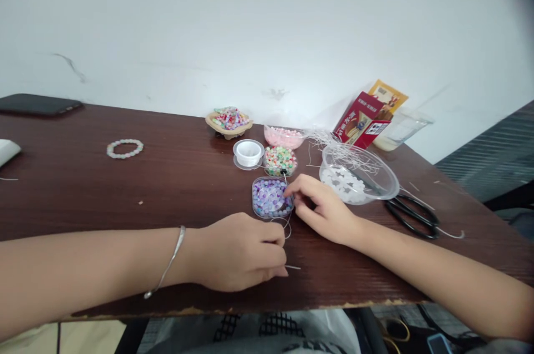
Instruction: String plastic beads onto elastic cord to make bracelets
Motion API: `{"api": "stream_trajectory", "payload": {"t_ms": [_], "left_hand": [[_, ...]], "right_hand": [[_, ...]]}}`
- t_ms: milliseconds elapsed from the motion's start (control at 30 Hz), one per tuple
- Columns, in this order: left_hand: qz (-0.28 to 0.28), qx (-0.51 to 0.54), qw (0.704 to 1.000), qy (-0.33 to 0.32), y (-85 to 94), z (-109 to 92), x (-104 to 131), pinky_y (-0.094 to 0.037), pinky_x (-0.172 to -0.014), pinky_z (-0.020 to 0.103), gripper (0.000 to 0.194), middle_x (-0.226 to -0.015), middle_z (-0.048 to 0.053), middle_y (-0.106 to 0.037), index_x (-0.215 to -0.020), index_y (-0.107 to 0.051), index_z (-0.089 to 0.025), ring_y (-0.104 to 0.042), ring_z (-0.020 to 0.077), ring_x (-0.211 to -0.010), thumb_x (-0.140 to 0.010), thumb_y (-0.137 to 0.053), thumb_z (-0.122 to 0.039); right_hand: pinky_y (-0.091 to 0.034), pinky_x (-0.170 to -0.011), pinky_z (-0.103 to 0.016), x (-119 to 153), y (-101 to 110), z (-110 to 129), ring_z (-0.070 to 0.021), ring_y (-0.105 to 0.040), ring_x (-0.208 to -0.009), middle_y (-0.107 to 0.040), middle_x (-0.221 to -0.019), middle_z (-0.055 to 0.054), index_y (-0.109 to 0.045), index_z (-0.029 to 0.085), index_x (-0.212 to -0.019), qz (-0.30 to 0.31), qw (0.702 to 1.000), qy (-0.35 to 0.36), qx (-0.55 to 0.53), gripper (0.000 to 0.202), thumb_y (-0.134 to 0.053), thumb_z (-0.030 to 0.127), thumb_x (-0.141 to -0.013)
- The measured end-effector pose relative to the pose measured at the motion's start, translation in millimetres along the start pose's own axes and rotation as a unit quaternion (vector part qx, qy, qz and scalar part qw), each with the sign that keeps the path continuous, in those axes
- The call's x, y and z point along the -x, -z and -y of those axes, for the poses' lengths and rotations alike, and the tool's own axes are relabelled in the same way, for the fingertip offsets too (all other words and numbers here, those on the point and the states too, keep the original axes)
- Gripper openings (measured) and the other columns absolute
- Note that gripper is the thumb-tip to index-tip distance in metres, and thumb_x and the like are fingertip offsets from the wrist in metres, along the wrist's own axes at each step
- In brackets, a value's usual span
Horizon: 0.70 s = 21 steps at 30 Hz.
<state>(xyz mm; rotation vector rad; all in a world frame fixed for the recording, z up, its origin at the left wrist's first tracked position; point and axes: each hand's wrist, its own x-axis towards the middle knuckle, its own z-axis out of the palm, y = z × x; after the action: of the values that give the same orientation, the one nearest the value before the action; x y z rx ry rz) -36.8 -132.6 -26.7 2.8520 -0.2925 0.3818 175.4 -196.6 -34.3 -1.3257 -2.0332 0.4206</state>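
My left hand (244,254), with a silver bangle on its wrist, pinches a thin white cord (293,268) whose end sticks out to the right of the fingertips. The cord loops up toward a square clear box of purple beads (269,198). My right hand (319,206) is at the right edge of that box, its index fingertip over the beads and its other fingers curled; whether it grips a bead is hidden. Behind the purple beads sits a box of red, green and white beads (280,160), with a spool of clear cord (248,153) to its left.
A bead bracelet (125,148) lies at the left. Toward the wall are a bowl of colourful strands (229,121), pink beads (283,137) and a red box (362,120). A plastic bowl (386,178) and black-handled scissors (412,215) are at the right.
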Motion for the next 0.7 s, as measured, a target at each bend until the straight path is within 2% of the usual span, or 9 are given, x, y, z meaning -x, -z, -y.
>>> {"api": "stream_trajectory", "payload": {"t_ms": [133, 233, 333, 367, 400, 467, 533, 600, 700], "left_hand": [[-0.075, 0.018, 0.997, 0.000, -0.7, 2.3, 0.8, -0.044, -0.073, 0.023, 0.019, -0.088, 0.007, -0.063, -0.089, -0.062, -0.013, -0.052, 0.0136, -0.077, -0.090, -0.044, -0.012], [-0.095, 0.057, 0.994, 0.006, -1.8, 1.9, 0.7, -0.043, -0.083, 0.026, 0.020, -0.088, 0.007, -0.064, -0.092, -0.064, -0.014, -0.053, 0.0149, -0.084, -0.090, -0.045, -0.012], [-0.089, 0.207, 0.971, 0.076, 0.1, 0.7, -1.3, -0.045, -0.077, 0.024, 0.025, -0.086, 0.006, -0.064, -0.099, -0.065, -0.014, -0.055, 0.0130, -0.080, -0.093, -0.041, -0.015], [-0.100, 0.288, 0.944, 0.129, 1.9, 0.9, -2.4, -0.046, -0.073, 0.023, 0.026, -0.084, 0.005, -0.062, -0.101, -0.064, -0.015, -0.055, 0.0117, -0.076, -0.094, -0.039, -0.018], [-0.123, 0.376, 0.899, 0.190, 4.3, 1.9, -3.6, -0.046, -0.066, 0.022, 0.026, -0.080, 0.003, -0.060, -0.101, -0.064, -0.016, -0.054, 0.0099, -0.069, -0.094, -0.039, -0.021], [-0.195, 0.525, 0.773, 0.298, 10.8, 6.2, -5.9, -0.040, -0.051, 0.017, 0.025, -0.070, -0.001, -0.051, -0.097, -0.064, -0.016, -0.045, 0.0058, -0.054, -0.094, -0.043, -0.029], [-0.253, 0.611, 0.662, 0.352, 18.0, 13.5, -7.4, -0.027, -0.041, 0.014, 0.021, -0.063, -0.004, -0.041, -0.093, -0.064, -0.015, -0.032, 0.0027, -0.047, -0.090, -0.050, -0.031], [-0.271, 0.656, 0.603, 0.365, 23.1, 21.5, -7.2, -0.017, -0.039, 0.013, 0.017, -0.063, -0.005, -0.036, -0.090, -0.065, -0.014, -0.022, 0.0016, -0.046, -0.088, -0.054, -0.027], [-0.232, 0.698, 0.579, 0.352, 23.0, 28.4, -4.6, -0.012, -0.040, 0.014, 0.015, -0.062, -0.005, -0.034, -0.082, -0.065, -0.012, -0.019, 0.0020, -0.047, -0.086, -0.055, -0.023]], "right_hand": [[-0.045, -0.076, -0.027, -5.3, 3.9, 2.6, -0.0143, -0.054, -0.084, -0.057, -0.089, -0.006, -0.065, 0.016, -0.099, 0.041, 0.999, 0.009, -0.004, 0.026, -0.045, 0.006, -0.085], [-0.046, -0.075, -0.026, -15.2, 10.6, 9.2, -0.0139, -0.058, -0.082, -0.062, -0.089, -0.006, -0.068, 0.015, -0.100, 0.082, 0.996, -0.014, 0.005, 0.023, -0.051, 0.009, -0.086], [-0.045, -0.072, -0.024, -29.9, 17.4, 18.5, -0.0134, -0.059, -0.078, -0.065, -0.084, -0.005, -0.070, 0.016, -0.090, 0.158, 0.986, -0.011, 0.045, 0.013, -0.059, 0.014, -0.084], [-0.045, -0.071, -0.024, -34.6, 18.7, 21.6, -0.0134, -0.059, -0.076, -0.066, -0.082, -0.005, -0.071, 0.016, -0.085, 0.182, 0.981, -0.006, 0.067, 0.012, -0.060, 0.013, -0.084], [-0.044, -0.070, -0.024, -38.7, 19.2, 24.4, -0.0134, -0.059, -0.075, -0.066, -0.079, -0.004, -0.071, 0.016, -0.080, 0.198, 0.976, -0.003, 0.090, 0.012, -0.060, 0.012, -0.083], [-0.043, -0.068, -0.024, -44.0, 18.7, 28.0, -0.0133, -0.059, -0.073, -0.066, -0.079, -0.005, -0.069, 0.015, -0.075, 0.211, 0.970, -0.003, 0.124, 0.014, -0.059, 0.009, -0.082], [-0.043, -0.068, -0.023, -45.5, 17.4, 27.7, -0.0131, -0.059, -0.074, -0.065, -0.082, -0.005, -0.067, 0.014, -0.074, 0.210, 0.969, 0.005, 0.130, 0.012, -0.060, 0.008, -0.081], [-0.043, -0.069, -0.023, -44.2, 16.1, 23.9, -0.0129, -0.058, -0.076, -0.064, -0.084, -0.005, -0.066, 0.013, -0.077, 0.209, 0.970, 0.013, 0.120, 0.009, -0.060, 0.008, -0.081], [-0.043, -0.068, -0.023, -42.4, 12.4, 16.0, -0.0130, -0.057, -0.074, -0.063, -0.082, -0.005, -0.064, 0.013, -0.080, 0.181, 0.976, 0.007, 0.121, 0.006, -0.060, 0.010, -0.082]]}}
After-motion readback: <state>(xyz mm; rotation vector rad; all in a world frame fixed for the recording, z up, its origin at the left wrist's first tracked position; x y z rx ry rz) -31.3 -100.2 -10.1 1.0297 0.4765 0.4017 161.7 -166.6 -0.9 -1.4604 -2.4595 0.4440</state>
